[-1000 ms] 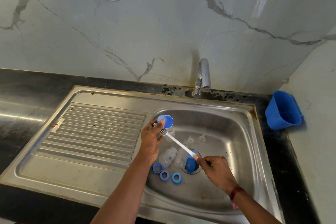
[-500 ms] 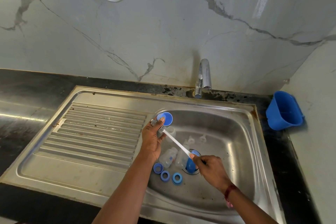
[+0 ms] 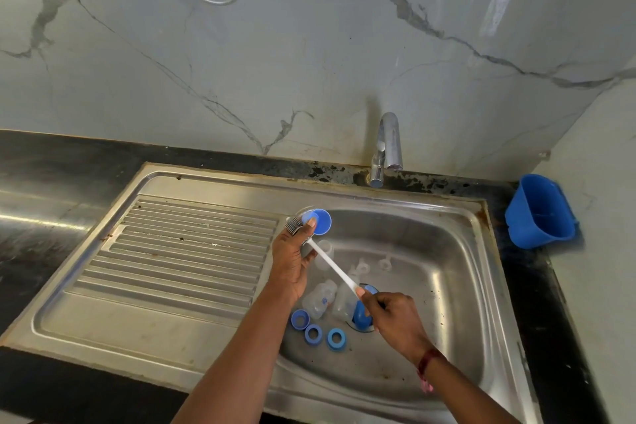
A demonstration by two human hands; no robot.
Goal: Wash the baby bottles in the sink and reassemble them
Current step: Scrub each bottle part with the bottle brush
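Note:
My left hand (image 3: pixel 292 262) holds a blue bottle cap (image 3: pixel 319 222) over the basin's left rim. My right hand (image 3: pixel 395 318) grips the white handle of a bottle brush (image 3: pixel 332 265), whose bristle end pokes out beside my left thumb, against the cap. In the steel sink (image 3: pixel 447 286) lie clear bottles (image 3: pixel 320 299), three blue rings (image 3: pixel 314 333), another blue cap (image 3: pixel 361 315) over the drain, and clear teats (image 3: pixel 384 263) further back.
The tap (image 3: pixel 387 148) stands behind the basin, with no water running that I can see. A ribbed draining board (image 3: pixel 172 251) lies left of the basin. A blue plastic tub (image 3: pixel 540 212) sits on the dark counter at the right.
My left hand has lifted the blue cap slightly up and left, toward the basin rim. The brush followed, and my right hand moved a little up and left with it.

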